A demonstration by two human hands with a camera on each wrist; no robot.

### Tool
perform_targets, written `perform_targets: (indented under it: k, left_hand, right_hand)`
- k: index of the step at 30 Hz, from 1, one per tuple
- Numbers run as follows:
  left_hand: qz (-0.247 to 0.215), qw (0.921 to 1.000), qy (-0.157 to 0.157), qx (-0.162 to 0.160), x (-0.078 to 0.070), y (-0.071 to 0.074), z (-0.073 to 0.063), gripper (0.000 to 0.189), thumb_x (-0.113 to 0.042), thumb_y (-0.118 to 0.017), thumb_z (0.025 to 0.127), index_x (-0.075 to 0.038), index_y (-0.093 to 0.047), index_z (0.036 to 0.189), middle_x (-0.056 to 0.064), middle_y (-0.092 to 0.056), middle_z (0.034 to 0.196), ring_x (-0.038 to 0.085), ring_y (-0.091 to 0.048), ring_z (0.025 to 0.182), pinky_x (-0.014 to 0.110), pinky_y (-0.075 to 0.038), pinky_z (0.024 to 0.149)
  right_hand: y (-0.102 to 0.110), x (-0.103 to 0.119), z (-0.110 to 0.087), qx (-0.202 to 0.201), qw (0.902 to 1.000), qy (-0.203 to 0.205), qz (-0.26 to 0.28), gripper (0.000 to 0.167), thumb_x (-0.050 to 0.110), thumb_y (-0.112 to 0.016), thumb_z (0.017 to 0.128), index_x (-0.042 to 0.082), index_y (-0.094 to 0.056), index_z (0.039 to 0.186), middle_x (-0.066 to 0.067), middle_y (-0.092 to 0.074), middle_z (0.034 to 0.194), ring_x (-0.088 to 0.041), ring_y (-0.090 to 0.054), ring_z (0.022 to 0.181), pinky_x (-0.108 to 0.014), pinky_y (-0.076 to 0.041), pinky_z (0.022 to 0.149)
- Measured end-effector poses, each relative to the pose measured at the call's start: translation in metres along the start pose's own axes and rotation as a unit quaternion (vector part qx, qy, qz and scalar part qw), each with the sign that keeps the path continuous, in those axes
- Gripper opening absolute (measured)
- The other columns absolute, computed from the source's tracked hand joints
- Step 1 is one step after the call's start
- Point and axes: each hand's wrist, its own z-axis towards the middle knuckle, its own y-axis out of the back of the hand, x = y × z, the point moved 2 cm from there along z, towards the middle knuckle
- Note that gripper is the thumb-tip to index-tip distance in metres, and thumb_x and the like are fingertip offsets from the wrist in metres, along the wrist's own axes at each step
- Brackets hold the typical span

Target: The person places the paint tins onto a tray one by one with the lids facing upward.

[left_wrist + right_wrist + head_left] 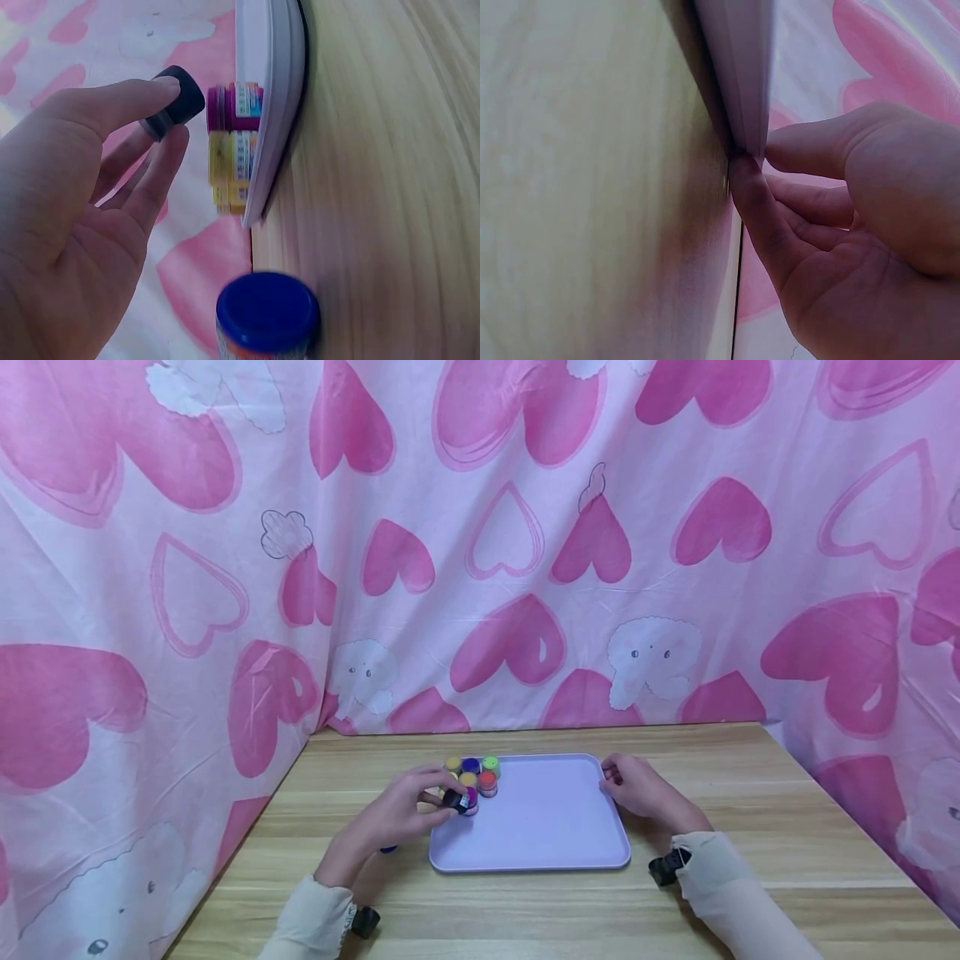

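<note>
My left hand (396, 810) pinches a small jar with a black lid (184, 96) between thumb and fingers, tilted, above the left part of the lilac tray (555, 822). Beneath and beyond it several small paint jars stand grouped on the tray, among them a purple jar (238, 107), a yellow jar (234, 157), a red-lidded jar (487, 782) and a green-lidded jar (491, 764). At the tray's right edge, my right hand (641, 789) grips the rim, thumb on one side and fingers on the other.
On the wooden table (540, 910), left of the tray, stands a blue-lidded jar (268, 311), mostly hidden by the left arm in the head view. A pink heart-patterned curtain (517, 552) hangs behind the table and along both sides.
</note>
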Motion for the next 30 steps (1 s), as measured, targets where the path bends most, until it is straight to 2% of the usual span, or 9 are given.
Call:
perform_targets:
  k: [4, 11, 15, 20, 24, 30]
  left_hand:
    - [-0.01, 0.9998, -0.014, -0.007, -0.004, -0.006, 0.007, 0.035, 0.0, -0.083, 0.093, -0.01, -0.077, 0.126, 0.003, -0.07, 0.124, 0.023, -0.072, 0.118, 0.029, -0.066, 0.091]
    - [0.011, 0.9997, -0.012, -0.017, -0.008, -0.014, 0.021, 0.026, -0.007, -0.08, 0.098, -0.013, -0.08, 0.124, 0.0, -0.072, 0.124, 0.019, -0.072, 0.119, 0.026, -0.064, 0.093]
    - [0.033, 0.9985, -0.036, -0.025, -0.009, -0.019, 0.029, 0.028, -0.002, -0.081, 0.095, -0.01, -0.08, 0.123, 0.006, -0.074, 0.125, 0.022, -0.073, 0.114, 0.027, -0.065, 0.091]
    - [0.04, 0.9971, -0.062, -0.022, -0.009, -0.027, 0.036, 0.035, 0.001, -0.08, 0.095, -0.003, -0.073, 0.129, 0.013, -0.074, 0.125, 0.026, -0.074, 0.111, 0.033, -0.067, 0.09]
    - [0.085, 0.9938, -0.068, -0.023, -0.01, -0.032, 0.039, 0.033, -0.001, -0.081, 0.094, -0.004, -0.073, 0.126, 0.009, -0.075, 0.122, 0.023, -0.072, 0.111, 0.037, -0.066, 0.095]
    - [0.166, 0.9821, -0.084, -0.029, -0.009, -0.041, 0.043, 0.028, -0.006, -0.084, 0.093, -0.007, -0.076, 0.12, 0.007, -0.079, 0.122, 0.024, -0.072, 0.117, 0.043, -0.062, 0.104]
  right_hand:
    - [0.0, 0.0, 0.0, 0.0, 1.0, 0.003, -0.001, 0.034, 0.01, -0.066, 0.107, -0.006, -0.062, 0.137, -0.014, -0.072, 0.114, -0.023, -0.066, 0.099, -0.046, -0.064, 0.095]
    - [0.001, 0.001, -0.002, -0.003, 1.0, 0.004, 0.001, 0.034, 0.01, -0.066, 0.106, -0.006, -0.062, 0.136, -0.013, -0.071, 0.114, -0.021, -0.064, 0.097, -0.046, -0.064, 0.094]
    - [0.001, 0.002, -0.003, -0.005, 1.0, 0.006, 0.0, 0.034, 0.009, -0.066, 0.106, -0.006, -0.062, 0.137, -0.014, -0.071, 0.115, -0.021, -0.065, 0.098, -0.046, -0.064, 0.095]
    - [0.001, 0.001, -0.002, -0.003, 1.0, 0.007, -0.001, 0.034, 0.009, -0.066, 0.106, -0.006, -0.062, 0.136, -0.014, -0.071, 0.114, -0.021, -0.065, 0.097, -0.046, -0.064, 0.094]
    - [0.0, 0.0, -0.002, -0.003, 1.0, 0.004, -0.001, 0.035, 0.009, -0.066, 0.106, -0.006, -0.062, 0.137, -0.014, -0.071, 0.115, -0.022, -0.065, 0.098, -0.046, -0.064, 0.095]
    - [-0.001, 0.0, -0.002, -0.004, 1.0, -0.003, 0.001, 0.035, 0.01, -0.066, 0.106, -0.005, -0.062, 0.137, -0.015, -0.071, 0.115, -0.023, -0.065, 0.099, -0.046, -0.064, 0.095]
